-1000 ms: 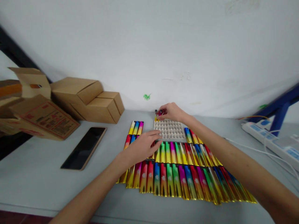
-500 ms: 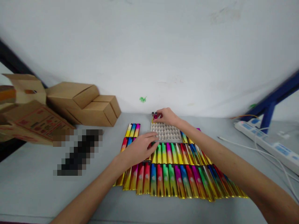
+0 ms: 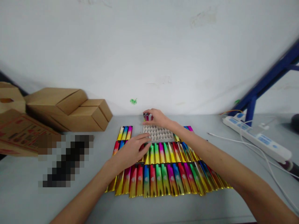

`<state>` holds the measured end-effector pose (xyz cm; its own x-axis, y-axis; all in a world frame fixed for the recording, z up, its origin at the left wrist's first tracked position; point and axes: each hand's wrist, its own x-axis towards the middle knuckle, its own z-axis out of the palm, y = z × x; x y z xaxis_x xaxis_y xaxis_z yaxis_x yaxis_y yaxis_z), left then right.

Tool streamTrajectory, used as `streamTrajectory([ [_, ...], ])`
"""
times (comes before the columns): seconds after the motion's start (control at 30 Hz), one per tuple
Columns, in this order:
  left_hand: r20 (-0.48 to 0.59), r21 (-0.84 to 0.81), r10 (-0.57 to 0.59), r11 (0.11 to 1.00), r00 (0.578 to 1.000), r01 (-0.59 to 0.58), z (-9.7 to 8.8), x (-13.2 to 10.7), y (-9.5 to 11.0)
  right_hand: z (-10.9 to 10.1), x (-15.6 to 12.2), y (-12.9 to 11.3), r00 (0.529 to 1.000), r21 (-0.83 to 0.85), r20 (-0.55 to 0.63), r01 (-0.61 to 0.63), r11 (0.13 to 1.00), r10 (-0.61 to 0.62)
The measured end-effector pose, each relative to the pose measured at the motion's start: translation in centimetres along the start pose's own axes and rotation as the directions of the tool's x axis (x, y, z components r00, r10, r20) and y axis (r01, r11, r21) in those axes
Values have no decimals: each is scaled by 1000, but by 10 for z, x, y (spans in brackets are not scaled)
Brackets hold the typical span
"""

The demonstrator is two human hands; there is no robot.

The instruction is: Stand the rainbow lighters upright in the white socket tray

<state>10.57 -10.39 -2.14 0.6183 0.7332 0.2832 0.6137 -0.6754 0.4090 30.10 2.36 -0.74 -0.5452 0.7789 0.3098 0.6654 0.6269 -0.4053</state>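
Observation:
A pale tray with rows of small round cells (image 3: 161,133) lies flat on the table. My right hand (image 3: 158,118) is at its far left corner, thumb and fingers closed around a lighter (image 3: 147,117) that stands upright there beside another; the fingers partly hide both. My left hand (image 3: 134,149) rests at the tray's near left edge with its fingers stretched out, fingertips touching the tray. Shiny lighters (image 3: 171,179) in many colours with gold lower ends lie side by side in rows in front of the tray. A few more lighters (image 3: 125,133) lie to its left.
Brown cardboard boxes (image 3: 67,109) stand at the back left against the wall. A white power strip (image 3: 257,137) and a white cable (image 3: 233,140) lie on the right near a blue metal frame (image 3: 251,109). A dark pixelated patch covers something on the left.
My right hand's fingers have come around the upright lighters from beside them. My left hand stays at the tray's edge. The whole view has shifted, so things sit further left.

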Motion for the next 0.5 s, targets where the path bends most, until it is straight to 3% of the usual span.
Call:
streamTrajectory([
  [0.17, 6, 8, 9, 1000, 1000, -9, 1, 0, -2, -11, 7, -6, 999, 57, 21, 45, 997, -46],
  [0.5, -14, 24, 28, 999, 1000, -28, 2, 0, -3, -15, 13, -9, 998, 63, 68, 2, 998, -6],
])
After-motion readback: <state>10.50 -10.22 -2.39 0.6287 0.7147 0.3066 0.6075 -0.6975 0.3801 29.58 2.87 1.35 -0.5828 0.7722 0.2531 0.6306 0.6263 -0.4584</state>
